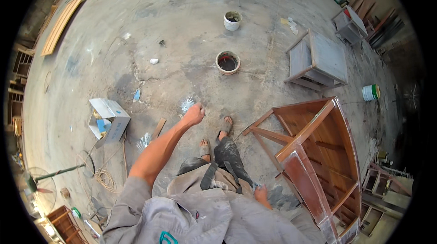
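Left hand [195,114] curled into a fist, contents hidden; whitish splayed patch [187,103] just beyond. Right hand [261,195] low, grasp unclear, near the brown wooden furniture frame [304,175]. Apparently between steps; two-handed handling would call for uncurling the left.

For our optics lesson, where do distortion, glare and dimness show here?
Head view: the wooden cabinet frame shows a bowed right edge, probably fisheye bending; head view: glare whitens the lower left, around the pedestal fan; head view: the right rim fades into dimness.
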{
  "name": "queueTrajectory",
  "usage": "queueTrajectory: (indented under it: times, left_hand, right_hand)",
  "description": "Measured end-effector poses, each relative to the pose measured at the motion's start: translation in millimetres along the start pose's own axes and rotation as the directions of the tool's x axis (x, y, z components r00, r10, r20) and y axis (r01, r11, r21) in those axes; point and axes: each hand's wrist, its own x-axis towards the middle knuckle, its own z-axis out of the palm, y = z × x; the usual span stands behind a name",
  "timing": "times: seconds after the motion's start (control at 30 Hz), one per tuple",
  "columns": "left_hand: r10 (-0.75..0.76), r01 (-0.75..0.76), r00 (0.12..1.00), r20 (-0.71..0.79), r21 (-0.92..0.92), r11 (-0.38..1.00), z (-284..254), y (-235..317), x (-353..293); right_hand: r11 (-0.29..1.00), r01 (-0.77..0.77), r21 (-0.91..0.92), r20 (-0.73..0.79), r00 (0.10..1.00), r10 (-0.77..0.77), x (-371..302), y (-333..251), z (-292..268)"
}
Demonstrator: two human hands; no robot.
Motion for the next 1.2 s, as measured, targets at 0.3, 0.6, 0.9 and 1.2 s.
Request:
queueTrajectory:
  times: [0.3,0.6,0.9,1.2]
  left_hand:
    - [-0.026,0.034,0.995,0.096,-0.077,0.996,-32.2,113.8,228.2]
    - [-0.097,0.106,0.991,0.097,-0.09,0.99,-3.1,119.1,397.2]
    - [-0.059,0.056,0.995,0.077,0.045,0.997,0.5,104.8,432.7]
    - [0.135,-0.064,0.985,0.11,-0.49,0.869,-110.4,226.1,283.3]
  right_hand:
    - [0.947,-0.193,0.257,0.217,0.966,0.138,52.5,-59.7,22.3]
    - [0.955,-0.288,0.075,0.217,0.939,0.266,54.6,-99.3,-8.3]
    - [0.955,-0.294,0.037,0.25,0.928,0.276,93.4,-119.4,-29.8]
    - [0.987,-0.161,0.025,0.221,0.964,0.151,125.8,-114.0,-27.4]
